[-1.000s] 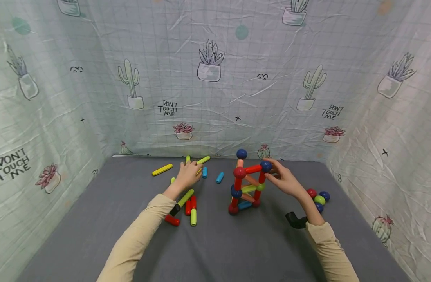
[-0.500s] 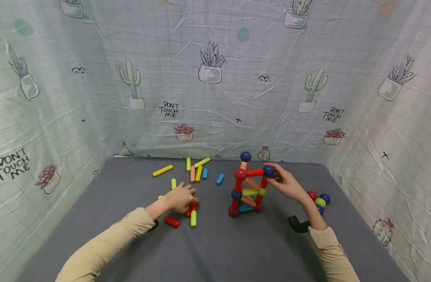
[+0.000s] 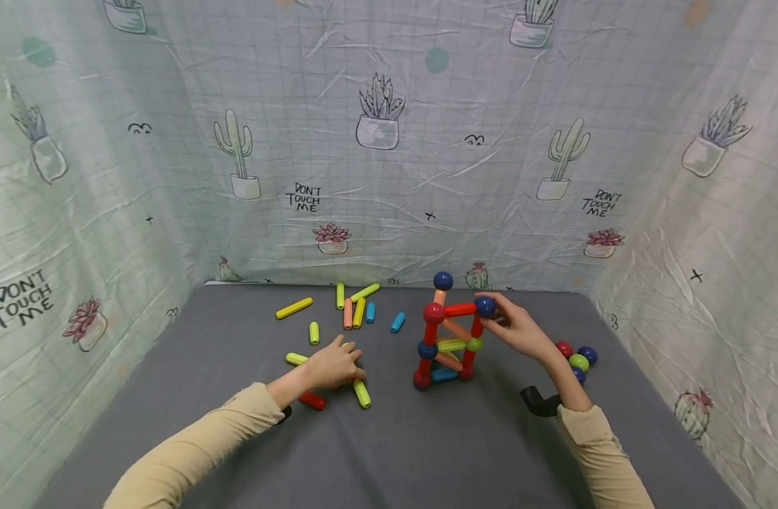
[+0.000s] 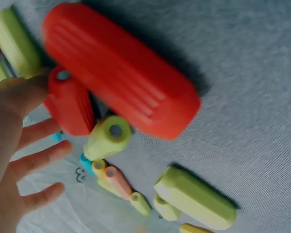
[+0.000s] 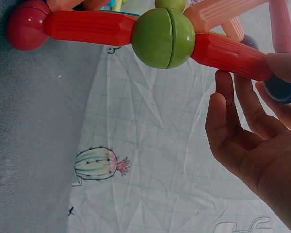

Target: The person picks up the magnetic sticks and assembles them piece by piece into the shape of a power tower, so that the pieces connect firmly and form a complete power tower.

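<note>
At centre-right, a glossy dark-blue ball is pinched by the right hand; the left hand's grip is unclear.

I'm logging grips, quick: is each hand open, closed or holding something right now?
Left hand: closed, pinching a red rod.
Right hand: closed, holding the dark blue ball at the tower's upper right corner.

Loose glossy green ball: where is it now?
In the head view, the loose green ball lies just right of the right forearm, among one red ball and two blue balls.
</note>
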